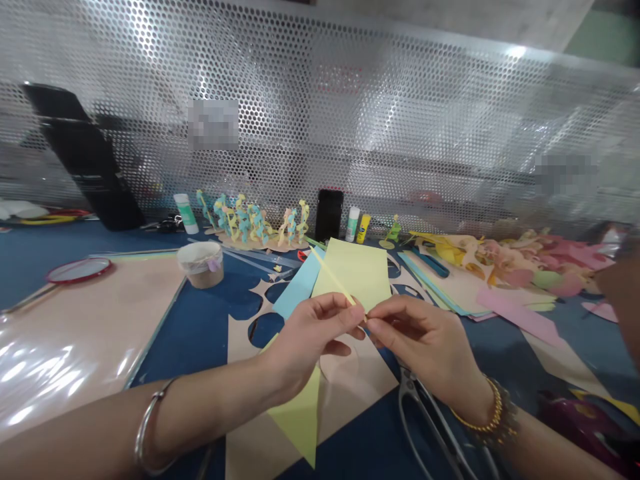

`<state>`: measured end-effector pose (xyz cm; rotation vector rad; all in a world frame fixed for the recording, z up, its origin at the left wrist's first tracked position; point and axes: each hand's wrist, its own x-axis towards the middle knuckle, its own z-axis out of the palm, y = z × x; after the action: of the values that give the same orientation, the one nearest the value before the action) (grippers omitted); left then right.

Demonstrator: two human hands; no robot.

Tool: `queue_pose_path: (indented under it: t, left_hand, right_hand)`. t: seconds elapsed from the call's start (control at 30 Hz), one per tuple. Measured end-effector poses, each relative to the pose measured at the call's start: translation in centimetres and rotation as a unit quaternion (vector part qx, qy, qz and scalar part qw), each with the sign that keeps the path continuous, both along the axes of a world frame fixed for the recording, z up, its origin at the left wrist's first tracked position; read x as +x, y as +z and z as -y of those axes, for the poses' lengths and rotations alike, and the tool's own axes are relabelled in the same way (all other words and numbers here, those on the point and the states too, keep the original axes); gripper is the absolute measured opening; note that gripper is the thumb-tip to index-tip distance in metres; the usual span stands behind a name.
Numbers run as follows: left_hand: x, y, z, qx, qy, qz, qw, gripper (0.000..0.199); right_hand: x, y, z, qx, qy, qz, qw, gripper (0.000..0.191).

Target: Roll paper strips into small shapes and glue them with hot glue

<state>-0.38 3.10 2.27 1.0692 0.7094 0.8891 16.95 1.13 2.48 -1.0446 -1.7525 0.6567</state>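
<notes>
Between thumb and fingers, my left hand [320,330] pinches a thin yellow paper strip [333,277] that slants up to the left. The fingertips of my right hand [420,333] close on the strip's lower end, touching the left fingertips. Behind the hands lie a pale yellow sheet [353,267] and a light blue piece of paper [299,287]. Beneath them is a beige sheet [350,407] with round holes cut out. A yellow paper triangle [297,413] rests under my left wrist. Metal scissors [433,427] lie below my right hand, partly covered by it.
Curled paper figures [255,220] stand at the back, near glue sticks [353,223] and a phone [329,212]. A paper tub [201,263] and plastic-covered sheets [95,320] are on the left. Colourful paper cutouts [530,260] pile up on the right. A perforated metal panel [280,87] rises behind.
</notes>
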Motion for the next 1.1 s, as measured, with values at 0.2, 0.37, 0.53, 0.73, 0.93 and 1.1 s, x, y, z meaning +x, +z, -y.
queue_pose_path:
  t: [0.2, 0.37, 0.53, 0.73, 0.93, 1.1]
  left_hand:
    - [0.02, -0.08, 0.01, 0.004, 0.002, 0.001, 1.0, 0.027]
    - [0.11, -0.17, 0.01, 0.004, -0.005, 0.006, 1.0, 0.03]
    - [0.18, -0.22, -0.01, 0.007, -0.001, 0.005, 1.0, 0.03]
    - [0.17, -0.34, 0.01, 0.004, -0.001, 0.006, 1.0, 0.029]
    - [0.3, -0.33, 0.15, 0.0, -0.008, 0.012, 1.0, 0.033]
    - [0.22, -0.28, 0.4, -0.003, -0.007, 0.016, 1.0, 0.03]
  right_hand:
    - [0.04, 0.25, 0.01, -0.011, 0.031, 0.008, 0.999, 0.007]
    - [0.06, 0.14, 0.02, -0.009, 0.034, -0.008, 0.999, 0.006]
    - [0.05, 0.09, -0.03, -0.003, 0.032, -0.003, 0.999, 0.005]
    - [0.0, 0.09, -0.03, 0.001, 0.032, -0.004, 0.999, 0.005]
    - [-0.17, 0.08, 0.17, 0.025, 0.027, -0.001, 0.999, 0.005]
    - [-0.35, 0.13, 0.23, 0.044, 0.004, 0.013, 0.999, 0.006]
